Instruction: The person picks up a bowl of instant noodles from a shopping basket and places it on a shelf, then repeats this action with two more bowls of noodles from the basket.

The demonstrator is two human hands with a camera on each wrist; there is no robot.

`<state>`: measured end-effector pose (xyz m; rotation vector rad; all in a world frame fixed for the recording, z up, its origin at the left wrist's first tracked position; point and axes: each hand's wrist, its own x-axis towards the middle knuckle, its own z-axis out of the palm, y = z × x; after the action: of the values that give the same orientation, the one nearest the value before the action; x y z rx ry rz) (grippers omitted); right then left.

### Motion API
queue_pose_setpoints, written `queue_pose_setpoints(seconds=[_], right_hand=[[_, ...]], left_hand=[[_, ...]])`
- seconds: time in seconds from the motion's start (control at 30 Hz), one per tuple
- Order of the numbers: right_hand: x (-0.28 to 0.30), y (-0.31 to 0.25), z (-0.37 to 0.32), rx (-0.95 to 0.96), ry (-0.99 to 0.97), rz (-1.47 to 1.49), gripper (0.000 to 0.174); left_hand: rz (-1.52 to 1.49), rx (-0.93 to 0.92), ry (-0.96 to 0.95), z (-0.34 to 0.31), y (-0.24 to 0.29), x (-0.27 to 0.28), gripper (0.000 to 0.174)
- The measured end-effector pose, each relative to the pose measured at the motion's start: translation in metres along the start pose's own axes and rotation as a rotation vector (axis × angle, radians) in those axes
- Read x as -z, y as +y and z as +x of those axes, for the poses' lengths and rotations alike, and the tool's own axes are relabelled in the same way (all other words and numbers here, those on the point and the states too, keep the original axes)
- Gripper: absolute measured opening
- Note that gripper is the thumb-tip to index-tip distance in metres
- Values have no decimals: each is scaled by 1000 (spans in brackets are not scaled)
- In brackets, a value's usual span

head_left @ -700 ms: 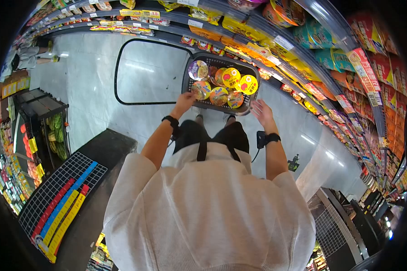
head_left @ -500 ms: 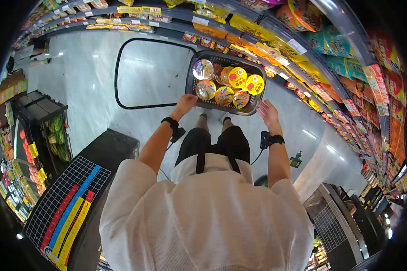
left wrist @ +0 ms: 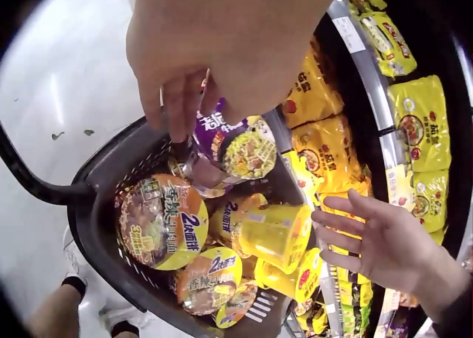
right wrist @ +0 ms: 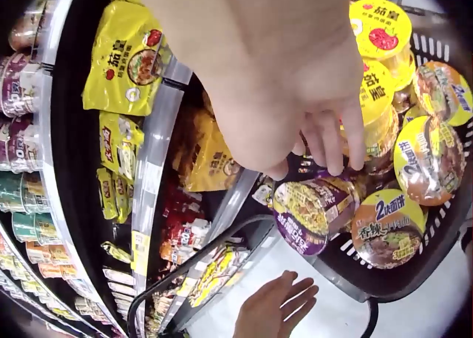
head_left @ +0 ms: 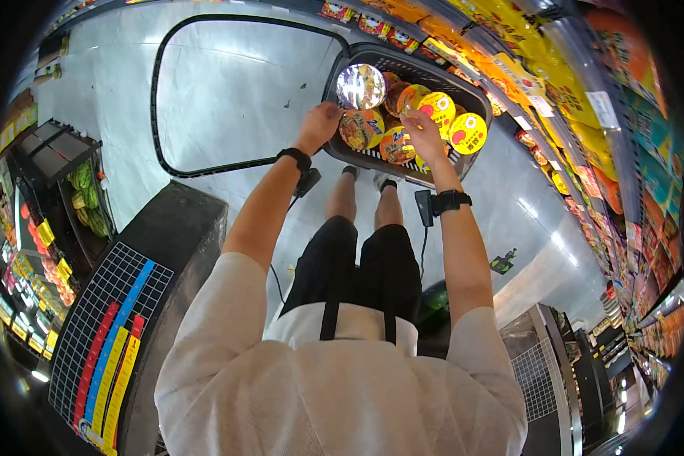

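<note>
Since the earlier frames, the right grip [head_left: 427, 142] has moved in from outside the basket's right end and now hangs over the cups, while the left grip [head_left: 319, 128] stays at the basket's left end. Neither grip has hold of anything: the fingers of both are loosely extended, the right ones spread a little in the left wrist view.

The black basket [head_left: 410, 64] lies under and between the two grips. In it, the purple cup [right wrist: 318, 209] is nearest the left grip, tilted in the left wrist view. The orange-lidded cups [head_left: 362, 129] run from just beside the left grip towards the right one, and the yellow cups [head_left: 468, 133] sit beside and beyond the right grip. The handle [left wrist: 58, 195] is folded outward, past the left grip.

Whether the left fingertips touch the purple cup cannot be told. Glare washes out its lid in the head view. The right grip covers part of the lids beneath it, and lower cups are hidden by upper ones. Each wrist view cuts off its own grip at the top edge.
</note>
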<state>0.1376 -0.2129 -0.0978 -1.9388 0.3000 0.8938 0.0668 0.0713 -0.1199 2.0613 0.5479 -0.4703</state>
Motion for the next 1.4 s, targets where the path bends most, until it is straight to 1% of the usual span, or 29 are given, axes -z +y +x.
queue_pose_setpoints(seconds=[0.07, 0.1, 0.13, 0.17, 0.2, 0.27, 0.3, 0.37, 0.4, 0.47, 0.5, 0.53, 0.6, 0.67, 0.7, 0.73, 0.8, 0.83, 0.87, 0.93, 0.97, 1.0, 1.07, 1.13, 1.2, 1.23, 1.27, 1.33, 1.4], right_hand=[[-20, -4, 7, 13, -7, 18, 53], [-28, -16, 8, 54, -11, 166, 56], [-36, -17, 10, 92, -25, 309, 59], [-45, -7, 21, 102, -75, 365, 65], [-52, -3, 25, 97, -94, 349, 65], [-70, 2, 31, 217, -52, 341, 69], [-74, -3, 35, 218, -53, 336, 69], [-74, -16, 43, 303, -120, 392, 75], [-73, -18, 45, 342, -154, 418, 78], [-79, 1, 66, 316, -117, 456, 76], [-82, -6, 69, 303, -84, 499, 74], [-80, -11, 70, 307, -84, 497, 74], [-71, -26, 63, 139, -51, 410, 77], [-63, -40, 53, 148, -43, 328, 78], [-59, -45, 48, 153, -38, 251, 78], [-55, -45, 43, 156, -33, 251, 78], [-47, -45, 28, 159, 0, 178, 79], [-44, -52, 12, 169, 11, 226, 76], [-39, -53, 0, 175, 11, 230, 76], [-27, -58, -24, 131, 40, 201, 75], [-19, -65, -41, 145, 60, 98, 67], [-12, -75, -58, 153, 62, 103, 67], [2, -90, -90, 85, 6, 212, 64], [14, -100, -120, 110, 8, 237, 61], [29, -104, -148, 189, -67, 249, 57], [33, -105, -160, 275, -21, 171, 54], [42, -110, -174, 298, -11, 172, 54], [57, -129, -212, 355, 54, 29, 56], [70, -135, -236, 438, 109, 106, 56]], left_hand=[[17, 22, 64, 8, -12, -13, 49], [11, 32, 63, 13, -17, -19, 49], [-44, 49, 89, 16, -26, -25, 55], [-102, 70, 120, 16, -35, -32, 61], [-115, 89, 132, 19, -47, -40, 61], [-347, 13, 148, 28, -67, -54, 67], [-352, 13, 150, 31, -68, -58, 67], [-632, 155, 153, 37, -69, -70, 63], [-638, 156, 148, 35, -56, -65, 63], [-805, 181, -37, 21, -18, -41, 55], [-809, 177, -37, 20, -17, -44, 55], [-733, 120, -2, 18, -15, -46, 52], [-659, 63, 31, 14, -18, -50, 49], [-724, 10, 3, 13, -23, -54, 52], [-902, -32, -31, 7, -15, -50, 62], [-902, -37, -35, 3, -6, -44, 62], [-717, -63, -10, -11, 10, -29, 78], [-698, -47, 3, -23, 16, -25, 92], [-694, -52, 6, -32, 21, -20, 92], [-571, -145, 32, -46, 29, -13, 103], [-377, -189, 60, -54, 32, -6, 111], [-372, -198, 63, -65, 44, 2, 111], [-317, -315, 74, -91, 78, 24, 117], [-294, -359, 64, -112, 103, 40, 121], [-173, -485, 64, -132, 129, 54, 123], [-134, -542, 55, -140, 139, 61, 128], [-130, -565, 66, -146, 152, 68, 128], [-30, -729, 73, -164, 179, 80, 131], [12, -793, 49, -182, 211, 92, 134]])
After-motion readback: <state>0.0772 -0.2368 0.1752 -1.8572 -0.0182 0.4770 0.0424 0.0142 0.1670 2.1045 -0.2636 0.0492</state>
